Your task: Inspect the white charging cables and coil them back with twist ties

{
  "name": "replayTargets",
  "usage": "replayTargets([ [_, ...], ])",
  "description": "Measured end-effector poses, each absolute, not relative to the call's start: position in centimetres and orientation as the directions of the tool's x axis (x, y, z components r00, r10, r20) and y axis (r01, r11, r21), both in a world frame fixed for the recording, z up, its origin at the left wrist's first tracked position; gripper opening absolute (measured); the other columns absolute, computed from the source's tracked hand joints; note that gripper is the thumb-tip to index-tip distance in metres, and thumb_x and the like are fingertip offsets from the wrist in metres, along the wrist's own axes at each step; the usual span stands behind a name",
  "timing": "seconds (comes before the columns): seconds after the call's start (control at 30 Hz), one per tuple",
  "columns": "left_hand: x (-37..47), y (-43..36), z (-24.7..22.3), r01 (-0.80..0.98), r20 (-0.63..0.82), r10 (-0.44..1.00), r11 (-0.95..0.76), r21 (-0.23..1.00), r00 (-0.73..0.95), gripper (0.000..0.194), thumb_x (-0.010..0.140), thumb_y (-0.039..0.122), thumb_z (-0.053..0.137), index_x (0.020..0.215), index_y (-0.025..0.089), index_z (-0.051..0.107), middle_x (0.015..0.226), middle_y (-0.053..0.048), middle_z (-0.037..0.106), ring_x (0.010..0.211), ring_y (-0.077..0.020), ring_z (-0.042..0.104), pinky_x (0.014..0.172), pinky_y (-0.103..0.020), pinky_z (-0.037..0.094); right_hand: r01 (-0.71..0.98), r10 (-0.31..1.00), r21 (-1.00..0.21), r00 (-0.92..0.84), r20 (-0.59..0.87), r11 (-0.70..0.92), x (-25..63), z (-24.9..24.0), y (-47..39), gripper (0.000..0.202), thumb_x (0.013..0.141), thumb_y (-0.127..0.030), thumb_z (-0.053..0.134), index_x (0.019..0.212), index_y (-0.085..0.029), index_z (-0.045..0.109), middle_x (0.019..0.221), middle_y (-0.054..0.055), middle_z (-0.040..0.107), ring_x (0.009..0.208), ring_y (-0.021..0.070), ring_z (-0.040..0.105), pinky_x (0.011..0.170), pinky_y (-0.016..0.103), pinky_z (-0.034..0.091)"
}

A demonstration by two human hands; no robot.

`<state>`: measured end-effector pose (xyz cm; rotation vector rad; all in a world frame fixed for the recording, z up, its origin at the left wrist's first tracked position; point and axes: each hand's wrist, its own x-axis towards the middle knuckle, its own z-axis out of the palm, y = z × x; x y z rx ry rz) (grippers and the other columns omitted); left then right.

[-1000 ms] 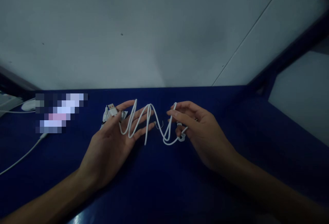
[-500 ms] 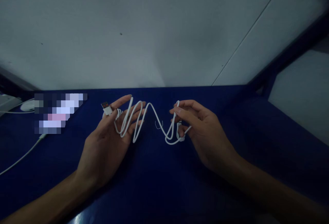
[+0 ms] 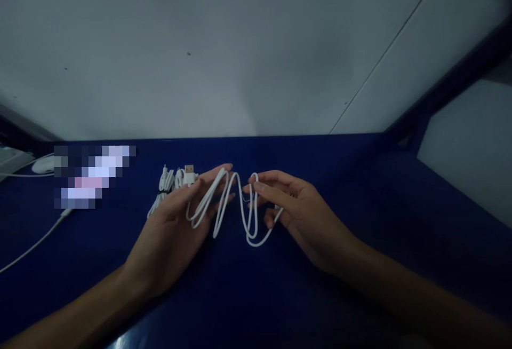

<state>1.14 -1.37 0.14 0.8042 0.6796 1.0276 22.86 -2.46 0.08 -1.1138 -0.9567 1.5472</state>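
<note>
A white USB cable (image 3: 218, 226) hangs in loose zigzag loops between my two hands, above the blue table. My left hand (image 3: 172, 231) grips it near the USB plug (image 3: 189, 175), which sticks up past the thumb; its other fingers extend behind the loops. My right hand (image 3: 306, 207) pinches a loop between thumb and fingers, and a strand runs down from its lower fingers. The cable's far end is hidden in the right hand. Just behind my left hand lies a bundled white cable (image 3: 164, 189) with a black tie, partly covered by the hand.
On the blue table (image 3: 256, 306), a blurred-out device (image 3: 92, 178) lies at left, with a white cord (image 3: 38, 250) running off the edge. A white rounded object (image 3: 42, 165) sits beside it. A pale wall (image 3: 240, 61) rises behind the table.
My hands have come closer together, and the cable's loops are bunched tighter and hang lower. My left hand has shifted right, uncovering the bundled cable behind it.
</note>
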Motion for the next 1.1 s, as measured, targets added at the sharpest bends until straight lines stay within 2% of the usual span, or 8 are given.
replayTargets([
  [0.13,1.6,-1.6,0.2,-0.455,-0.135,0.895,0.341,0.823,0.426,0.034,0.114,0.039,0.057,0.133,0.028,0.083,0.150,-0.004,0.075,0.157,-0.0300,0.053,0.135,-0.049,0.038,-0.255,0.971,-0.948,-0.190,-0.144,-0.190,22.7,-0.2,-2.8,0.023,0.097,-0.042,0.088,0.112,-0.025,0.084,0.121,0.007,0.078,0.092,0.0183,0.072,0.068,0.029,0.058],
  [0.33,1.9,-1.9,0.4,-0.412,-0.236,0.850,0.449,0.793,0.471,0.045,0.113,0.043,0.062,0.157,0.033,0.067,0.149,-0.011,0.074,0.140,-0.0355,0.066,0.113,-0.055,0.059,-0.289,0.965,-0.944,-0.246,-0.090,-0.162,22.7,-0.1,-3.0,0.019,0.099,-0.035,0.084,0.115,-0.026,0.080,0.117,0.005,0.079,0.082,0.0176,0.073,0.078,0.036,0.064],
  [0.47,1.7,-1.8,-0.5,-0.390,-0.255,0.793,0.517,0.762,0.553,0.044,0.113,0.043,0.062,0.155,0.030,0.068,0.142,-0.015,0.075,0.130,-0.0367,0.071,0.102,-0.055,0.064,-0.171,0.972,-0.980,-0.228,-0.056,-0.097,22.7,0.1,-3.0,0.018,0.101,-0.037,0.082,0.116,-0.026,0.078,0.106,0.004,0.079,0.082,0.0188,0.073,0.082,0.040,0.064],
  [0.6,1.6,-1.8,-1.0,-0.350,-0.228,0.740,0.536,0.769,0.633,0.046,0.115,0.045,0.057,0.156,0.027,0.065,0.139,-0.018,0.075,0.126,-0.0382,0.073,0.098,-0.055,0.065,-0.093,0.972,-0.994,-0.231,-0.028,-0.051,22.6,0.6,-3.5,0.017,0.106,-0.038,0.075,0.119,-0.029,0.077,0.119,0.005,0.079,0.093,0.0212,0.075,0.089,0.043,0.065],
  [0.7,1.8,-1.8,-0.6,-0.306,-0.231,0.713,0.538,0.785,0.662,0.050,0.115,0.044,0.058,0.164,0.030,0.055,0.134,-0.017,0.075,0.116,-0.0368,0.078,0.098,-0.059,0.065,0.103,0.983,-0.992,-0.176,0.056,0.075,22.7,0.7,-3.8,0.016,0.105,-0.031,0.074,0.121,-0.032,0.077,0.124,0.003,0.078,0.099,0.0229,0.074,0.086,0.043,0.063],
  [0.87,1.9,-2.2,0.1,-0.204,-0.282,0.702,0.523,0.827,0.654,0.068,0.108,0.031,0.074,0.169,0.030,0.046,0.105,-0.008,0.076,0.091,-0.0245,0.078,0.092,-0.046,0.066,0.303,0.978,-0.933,-0.141,0.156,0.193,22.8,0.6,-3.9,0.011,0.102,-0.027,0.076,0.112,-0.031,0.076,0.124,0.003,0.075,0.097,0.0225,0.069,0.079,0.041,0.059],
  [1.0,1.7,-2.2,0.1,-0.180,-0.302,0.711,0.517,0.837,0.635,0.081,0.101,0.024,0.082,0.171,0.035,0.043,0.103,-0.007,0.075,0.089,-0.0219,0.072,0.082,-0.038,0.065,0.302,0.978,-0.931,-0.109,0.177,0.203,22.8,0.5,-3.9,0.011,0.101,-0.034,0.079,0.107,-0.030,0.070,0.113,0.003,0.074,0.094,0.0233,0.069,0.078,0.042,0.058],
  [1.1,1.6,-2.2,0.2,-0.178,-0.286,0.693,0.516,0.838,0.661,0.076,0.103,0.023,0.078,0.170,0.037,0.045,0.101,-0.005,0.072,0.082,-0.0193,0.066,0.075,-0.035,0.062,0.333,0.949,-0.890,-0.074,0.306,0.313,22.7,0.2,-3.9,0.020,0.100,-0.036,0.080,0.109,-0.029,0.064,0.112,0.005,0.070,0.098,0.0252,0.069,0.085,0.045,0.059],
])
